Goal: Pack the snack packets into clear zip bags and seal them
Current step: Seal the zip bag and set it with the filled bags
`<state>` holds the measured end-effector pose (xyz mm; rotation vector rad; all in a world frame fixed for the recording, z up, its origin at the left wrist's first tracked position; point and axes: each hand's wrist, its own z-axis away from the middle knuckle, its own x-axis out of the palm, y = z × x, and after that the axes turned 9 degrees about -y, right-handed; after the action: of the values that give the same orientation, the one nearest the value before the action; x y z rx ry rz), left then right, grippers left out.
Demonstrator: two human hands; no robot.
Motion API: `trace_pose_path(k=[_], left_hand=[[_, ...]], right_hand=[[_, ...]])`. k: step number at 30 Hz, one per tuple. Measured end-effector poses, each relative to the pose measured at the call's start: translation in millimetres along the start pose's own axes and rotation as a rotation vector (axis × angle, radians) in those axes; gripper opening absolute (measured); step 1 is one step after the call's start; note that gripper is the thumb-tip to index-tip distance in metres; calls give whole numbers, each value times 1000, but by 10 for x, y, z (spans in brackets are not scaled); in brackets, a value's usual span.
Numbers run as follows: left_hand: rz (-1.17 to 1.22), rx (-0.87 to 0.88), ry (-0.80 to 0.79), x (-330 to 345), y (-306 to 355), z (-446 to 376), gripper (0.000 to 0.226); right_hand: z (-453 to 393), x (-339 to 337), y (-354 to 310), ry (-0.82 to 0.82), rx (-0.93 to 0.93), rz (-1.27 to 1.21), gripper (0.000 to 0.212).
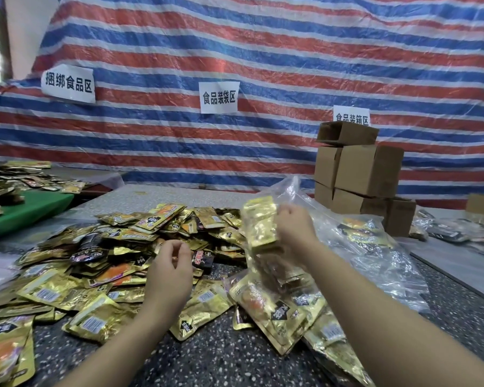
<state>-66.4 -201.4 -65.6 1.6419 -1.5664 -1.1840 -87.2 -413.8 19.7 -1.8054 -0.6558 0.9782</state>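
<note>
Risk: packets (260, 222) clamped in right hand (294, 227) snagging bag (375, 247) mouth, spilling beside pile (129, 247); left hand (169, 270) fingers loosely curled, empty.

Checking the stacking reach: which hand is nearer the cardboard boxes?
Right. The right hand, gripping a gold packet stack, is just left of and below the boxes; the left hand hovers over the packet pile, farther left.

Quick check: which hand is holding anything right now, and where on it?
The right hand grips a stack of gold packets by its upper right edge, over the clear zip bag. The left hand hovers above the pile, apparently empty.
</note>
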Motion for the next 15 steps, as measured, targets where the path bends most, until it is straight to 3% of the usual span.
trace_pose_path(k=[3,5,6,8,12,15], left_hand=[[30,-12,-5,35,-47,29,21],[33,-31,-22,32,-88,41,21],[30,-41,-34,30,-107,45,20],[25,-54,-55,35,-146,43,20],[36,-43,-84,53,-155,56,19],[23,-36,-93,74,-160,79,17]], right_hand=[[-335,-252,-9,176,124,-188,32],[-489,-407,5,223,247,-412,31],[-545,-479,26,236,278,-409,30],[-627,-582,76,281,283,-254,31],[-609,-738,278,510,217,313,19],[-593,-896,375,601,193,455,25]])
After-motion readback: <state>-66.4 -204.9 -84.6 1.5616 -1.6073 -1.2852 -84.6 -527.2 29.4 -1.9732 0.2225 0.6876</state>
